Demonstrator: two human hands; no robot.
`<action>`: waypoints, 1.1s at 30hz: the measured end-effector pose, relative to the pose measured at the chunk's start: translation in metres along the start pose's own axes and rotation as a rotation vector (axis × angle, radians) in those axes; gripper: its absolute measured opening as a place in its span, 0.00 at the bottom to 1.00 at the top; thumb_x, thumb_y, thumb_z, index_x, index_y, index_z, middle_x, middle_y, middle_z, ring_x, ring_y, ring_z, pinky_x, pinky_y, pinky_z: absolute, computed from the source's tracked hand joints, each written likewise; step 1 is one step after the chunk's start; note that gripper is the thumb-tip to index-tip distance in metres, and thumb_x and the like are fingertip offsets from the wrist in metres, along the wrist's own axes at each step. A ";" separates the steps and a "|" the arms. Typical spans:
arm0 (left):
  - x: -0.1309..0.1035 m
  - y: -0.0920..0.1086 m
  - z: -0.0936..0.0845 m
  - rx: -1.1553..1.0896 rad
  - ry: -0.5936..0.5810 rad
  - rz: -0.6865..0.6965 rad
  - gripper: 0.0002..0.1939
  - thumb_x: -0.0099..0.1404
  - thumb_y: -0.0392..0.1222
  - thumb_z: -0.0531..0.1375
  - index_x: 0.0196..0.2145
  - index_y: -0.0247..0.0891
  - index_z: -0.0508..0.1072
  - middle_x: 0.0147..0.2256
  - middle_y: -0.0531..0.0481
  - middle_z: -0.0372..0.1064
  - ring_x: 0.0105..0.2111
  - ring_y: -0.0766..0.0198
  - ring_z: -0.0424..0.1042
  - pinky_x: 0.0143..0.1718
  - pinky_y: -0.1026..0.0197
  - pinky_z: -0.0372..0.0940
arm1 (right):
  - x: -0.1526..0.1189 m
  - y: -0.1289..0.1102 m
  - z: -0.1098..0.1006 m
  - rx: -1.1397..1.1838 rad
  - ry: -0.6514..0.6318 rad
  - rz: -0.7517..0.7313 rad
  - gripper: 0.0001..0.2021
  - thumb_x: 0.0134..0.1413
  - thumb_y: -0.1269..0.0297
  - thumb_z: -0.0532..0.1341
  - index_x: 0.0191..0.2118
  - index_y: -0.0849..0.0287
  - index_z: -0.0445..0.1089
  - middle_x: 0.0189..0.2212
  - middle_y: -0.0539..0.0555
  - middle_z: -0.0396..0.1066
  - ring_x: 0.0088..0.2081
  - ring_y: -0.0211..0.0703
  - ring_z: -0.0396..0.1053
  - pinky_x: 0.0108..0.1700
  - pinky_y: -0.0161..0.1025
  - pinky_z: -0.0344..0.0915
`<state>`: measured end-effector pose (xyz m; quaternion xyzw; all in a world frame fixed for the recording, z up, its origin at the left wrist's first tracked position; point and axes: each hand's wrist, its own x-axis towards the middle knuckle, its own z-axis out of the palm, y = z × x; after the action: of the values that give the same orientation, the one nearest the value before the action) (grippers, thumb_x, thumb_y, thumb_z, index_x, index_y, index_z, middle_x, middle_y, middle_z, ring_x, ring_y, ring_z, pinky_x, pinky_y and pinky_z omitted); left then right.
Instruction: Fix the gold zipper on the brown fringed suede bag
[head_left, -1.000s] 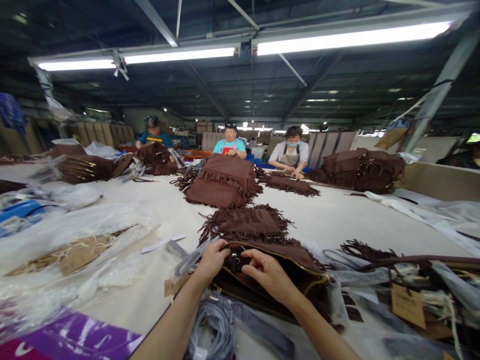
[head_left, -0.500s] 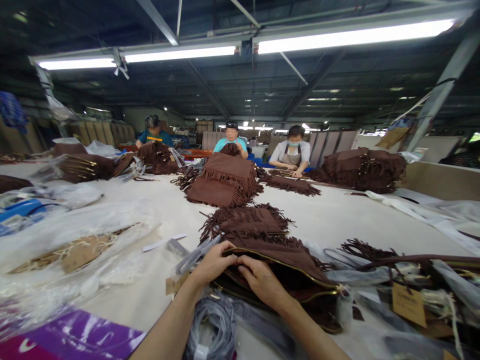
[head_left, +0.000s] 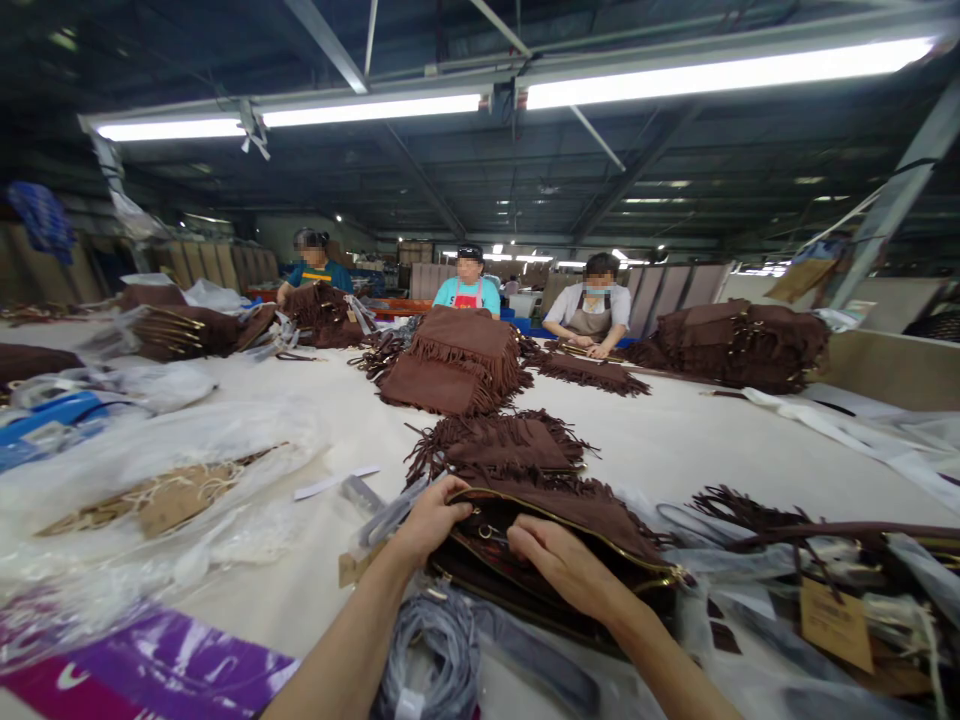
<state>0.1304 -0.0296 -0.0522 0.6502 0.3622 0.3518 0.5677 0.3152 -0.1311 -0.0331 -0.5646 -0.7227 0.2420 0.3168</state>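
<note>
A brown fringed bag point(head_left: 570, 515) lies before me with its gold zipper open and its dark inside showing. My left hand point(head_left: 433, 518) grips the bag's left end at the zipper edge, thumb and fingers closed on it. My right hand point(head_left: 551, 560) is at the opening, its fingers curled and partly down inside; what they hold, if anything, is hidden. Between the hands a small gold ring point(head_left: 486, 532) shows in the opening. A coil of grey plastic-wrapped strap point(head_left: 427, 650) sits just below the bag, near my left forearm.
Brown fringed pieces point(head_left: 457, 360) are stacked farther up the white table point(head_left: 337, 420). Clear plastic with tan tags point(head_left: 176, 497) lies left; wrapped straps and a tan tag point(head_left: 834, 622) lie right. Across the table sit several people, one a person in an apron point(head_left: 590, 310). A purple bag point(head_left: 180, 660) is near left.
My right hand has moved right, away from my left hand, along the bag's opening, uncovering the gold ring. My left hand keeps its grip. The view has shifted slightly.
</note>
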 end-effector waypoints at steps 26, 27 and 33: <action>0.006 -0.004 -0.005 -0.305 0.021 -0.183 0.15 0.46 0.39 0.63 0.34 0.38 0.68 0.25 0.55 0.69 0.24 0.66 0.66 0.28 0.63 0.61 | 0.010 0.028 0.017 0.289 0.048 0.202 0.17 0.48 0.54 0.55 0.39 0.57 0.73 0.30 0.51 0.75 0.24 0.41 0.65 0.30 0.37 0.62; 0.005 -0.004 -0.005 -0.305 0.022 -0.183 0.15 0.46 0.39 0.63 0.34 0.38 0.68 0.26 0.55 0.69 0.24 0.66 0.66 0.28 0.63 0.61 | 0.010 0.030 0.017 0.296 0.062 0.210 0.16 0.47 0.54 0.55 0.37 0.57 0.73 0.29 0.51 0.75 0.24 0.41 0.66 0.30 0.37 0.62; 0.006 -0.004 -0.005 -0.282 0.035 -0.175 0.14 0.47 0.41 0.64 0.33 0.38 0.68 0.26 0.55 0.68 0.25 0.65 0.66 0.30 0.62 0.61 | 0.015 0.030 0.023 0.309 0.125 0.208 0.13 0.47 0.55 0.55 0.32 0.56 0.72 0.27 0.50 0.74 0.21 0.39 0.64 0.25 0.35 0.61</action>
<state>0.1289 -0.0213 -0.0553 0.5238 0.3743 0.3598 0.6753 0.3155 -0.1094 -0.0675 -0.5950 -0.5936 0.3460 0.4171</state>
